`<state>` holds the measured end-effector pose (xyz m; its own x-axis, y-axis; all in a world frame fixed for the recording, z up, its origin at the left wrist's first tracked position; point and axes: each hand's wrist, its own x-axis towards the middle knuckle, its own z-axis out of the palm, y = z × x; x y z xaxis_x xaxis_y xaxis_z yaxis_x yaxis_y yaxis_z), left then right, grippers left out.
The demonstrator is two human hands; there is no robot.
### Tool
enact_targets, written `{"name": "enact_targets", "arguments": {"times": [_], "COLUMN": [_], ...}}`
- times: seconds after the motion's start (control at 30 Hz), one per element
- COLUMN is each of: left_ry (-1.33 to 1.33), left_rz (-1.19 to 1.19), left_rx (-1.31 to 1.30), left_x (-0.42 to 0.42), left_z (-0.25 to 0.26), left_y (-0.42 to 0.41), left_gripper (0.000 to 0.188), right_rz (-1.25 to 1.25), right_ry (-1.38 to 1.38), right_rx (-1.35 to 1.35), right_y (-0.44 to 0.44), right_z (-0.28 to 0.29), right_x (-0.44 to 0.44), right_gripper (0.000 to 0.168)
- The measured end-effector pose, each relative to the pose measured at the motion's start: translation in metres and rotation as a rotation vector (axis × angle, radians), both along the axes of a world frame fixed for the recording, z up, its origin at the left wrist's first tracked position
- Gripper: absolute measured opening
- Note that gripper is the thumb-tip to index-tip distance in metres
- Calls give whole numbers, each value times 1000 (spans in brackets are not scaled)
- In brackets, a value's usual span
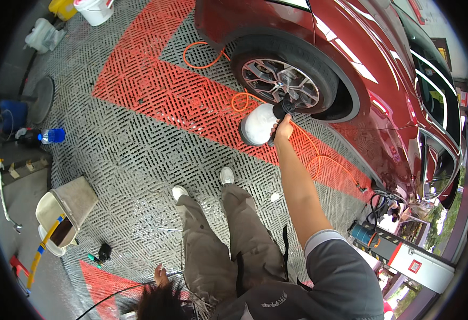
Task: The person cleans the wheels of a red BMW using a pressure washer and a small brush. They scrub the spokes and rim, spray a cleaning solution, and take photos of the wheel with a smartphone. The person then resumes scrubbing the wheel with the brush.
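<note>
My right hand (284, 129) grips the handle of a white pump sprayer bottle (258, 125) with a black head, held out on its side. Its nozzle points at the spoked alloy wheel (280, 83) of a dark red car (338, 60), where a faint pale streak shows over the spokes. Low in the picture is my left hand (161, 276), partly hidden by dark hair, beside a thin black hose (118, 294); whether it holds the hose cannot be told.
An orange hose (318, 154) loops over the red and grey slatted floor (150, 140) beside the car. To the left are a pale bin (76, 198) with a yellow-blue hose, a blue-capped bottle (52, 136) and a blue container (13, 116). A white bucket (96, 12) stands far ahead.
</note>
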<state>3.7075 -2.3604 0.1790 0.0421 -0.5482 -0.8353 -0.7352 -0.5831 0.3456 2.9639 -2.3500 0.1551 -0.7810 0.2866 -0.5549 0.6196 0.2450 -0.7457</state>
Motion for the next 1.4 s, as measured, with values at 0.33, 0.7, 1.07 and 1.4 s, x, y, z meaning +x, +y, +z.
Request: {"name": "enact_targets", "arguments": {"times": [0.33, 0.7, 1.07, 1.4], "left_ry": [71, 60, 78, 122], "left_rz": [138, 298, 54, -60], "left_rx": [13, 111, 63, -116], "left_x": [16, 18, -38, -50], "left_z": [-26, -22, 4, -19], "left_y": [31, 49, 21, 43], "left_gripper": [30, 36, 29, 31], "right_rz": [9, 60, -92, -72], "right_ry": [-153, -226, -306, -257], "right_rx": [7, 93, 119, 131], "right_y": [-64, -58, 42, 139], "right_z": [-13, -34, -41, -27], "right_x": [5, 32, 22, 10], "right_gripper": [53, 54, 57, 52]}}
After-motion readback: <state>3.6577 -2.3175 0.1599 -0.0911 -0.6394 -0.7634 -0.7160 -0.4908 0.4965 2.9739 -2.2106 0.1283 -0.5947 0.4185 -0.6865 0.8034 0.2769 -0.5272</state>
